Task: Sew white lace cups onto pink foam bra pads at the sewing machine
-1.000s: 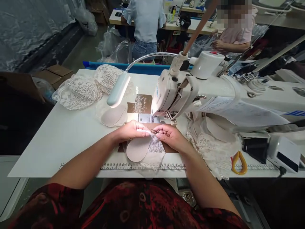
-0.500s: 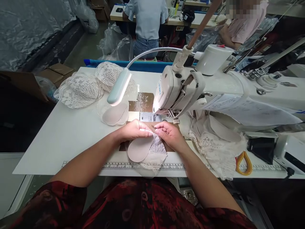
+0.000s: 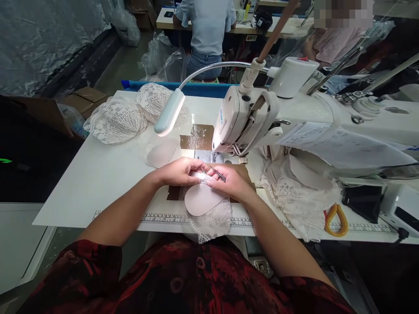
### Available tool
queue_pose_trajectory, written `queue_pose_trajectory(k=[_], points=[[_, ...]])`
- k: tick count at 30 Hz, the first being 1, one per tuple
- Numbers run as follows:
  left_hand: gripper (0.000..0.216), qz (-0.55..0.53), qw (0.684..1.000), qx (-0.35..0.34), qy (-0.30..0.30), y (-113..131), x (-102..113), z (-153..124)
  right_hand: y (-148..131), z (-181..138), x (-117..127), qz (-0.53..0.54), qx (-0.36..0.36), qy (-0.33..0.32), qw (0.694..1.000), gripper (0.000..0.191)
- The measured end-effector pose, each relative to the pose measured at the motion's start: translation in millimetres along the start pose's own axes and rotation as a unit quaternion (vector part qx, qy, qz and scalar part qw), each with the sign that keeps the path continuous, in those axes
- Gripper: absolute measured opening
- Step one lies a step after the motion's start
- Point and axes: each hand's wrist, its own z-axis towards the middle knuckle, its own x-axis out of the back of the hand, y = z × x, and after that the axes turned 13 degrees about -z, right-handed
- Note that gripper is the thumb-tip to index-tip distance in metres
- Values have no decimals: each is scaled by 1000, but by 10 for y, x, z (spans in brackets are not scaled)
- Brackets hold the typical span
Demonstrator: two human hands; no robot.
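My left hand point(image 3: 181, 171) pinches the upper edge of a pale bra cup point(image 3: 204, 200) with lace trim, just in front of the sewing machine's needle area. The cup's smooth pad faces up, and its lace hangs over the table's front edge. Against the same edge, my right hand point(image 3: 231, 181) is closed around a slim dark metal tool point(image 3: 218, 173), too small to name surely. The fingertips of both hands nearly meet and partly hide the lace there. Behind them stands the white sewing machine point(image 3: 229, 117), its presser foot beyond my fingers.
A lamp point(image 3: 170, 112) on a bent neck hangs left of the machine head. Lace cups point(image 3: 118, 120) and a single cup point(image 3: 162, 152) lie left. More lace pieces point(image 3: 294, 192), yellow-handled snips point(image 3: 337, 220) and a dark phone-like object point(image 3: 363, 203) lie right. Two people sit beyond.
The cup has turned in my hands, its pad now further right and more lace hanging down. My right hand has tilted, showing more of the dark tool. The whole view has shifted slightly.
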Motion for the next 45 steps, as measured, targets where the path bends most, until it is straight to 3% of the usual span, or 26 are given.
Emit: queue_pose_trajectory(k=[3,5,7,10,12,15,20,30,37,40,45], points=[[42,38,996,-30,76,84,-23,-96,-7,-8,-40,-40,22,8,999,20],[35,37,992,-8,120,148,23,-217,-2,-38,-30,-48,41,29,998,18],[30,6,992,57,116,176,64,-328,-4,-72,-7,-49,54,44,996,16],[32,-107,985,120,56,100,1,-370,-29,-101,7,-33,75,45,996,16],[33,-205,971,109,57,-3,-139,-305,-44,-104,-6,-26,91,34,995,17],[36,-306,939,87,129,-133,-375,-166,-23,-100,-31,-13,104,22,994,19],[33,-297,935,50,186,-166,-487,-91,116,-108,28,27,68,38,997,37],[28,-249,959,12,137,-219,-438,-77,34,-99,87,2,69,-25,997,25],[36,-220,969,-4,117,-240,-422,-61,-17,-64,-4,-11,85,11,996,18],[29,-226,968,-7,110,-224,-419,-64,15,-67,5,5,80,22,996,17],[29,-230,966,3,113,-244,-410,-62,30,-83,34,34,52,-29,998,23]])
